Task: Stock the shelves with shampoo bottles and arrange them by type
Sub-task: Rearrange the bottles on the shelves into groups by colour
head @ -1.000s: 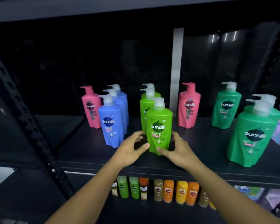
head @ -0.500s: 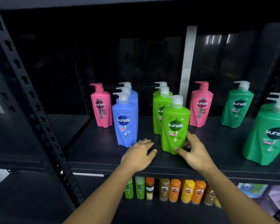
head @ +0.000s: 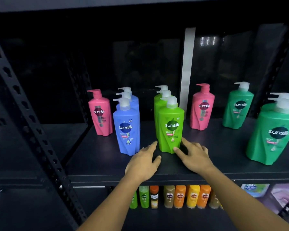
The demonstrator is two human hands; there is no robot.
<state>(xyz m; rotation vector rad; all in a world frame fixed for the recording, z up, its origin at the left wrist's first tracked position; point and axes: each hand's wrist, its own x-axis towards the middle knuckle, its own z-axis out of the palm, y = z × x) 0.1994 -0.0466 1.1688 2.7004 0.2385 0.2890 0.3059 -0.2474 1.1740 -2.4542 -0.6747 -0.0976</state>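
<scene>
The front lime-green bottle [head: 171, 125] stands upright on the shelf [head: 107, 164], with a white pump on top and a dark round "sunsilk" label; two bottles of the same kind stand in a row behind it, mostly hidden. My left grip [head: 143, 161] is open, fingers straight, just beside its base; my right grip [head: 196, 157] is open also, its straight fingers touching the lower right side; the small print I cannot read.

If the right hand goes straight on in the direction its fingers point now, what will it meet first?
Most likely the front light-green bottle. The right hand points up and left at its lower right side, and the thumb tip seems to touch its base. Depth is hard to judge from one view.
</scene>
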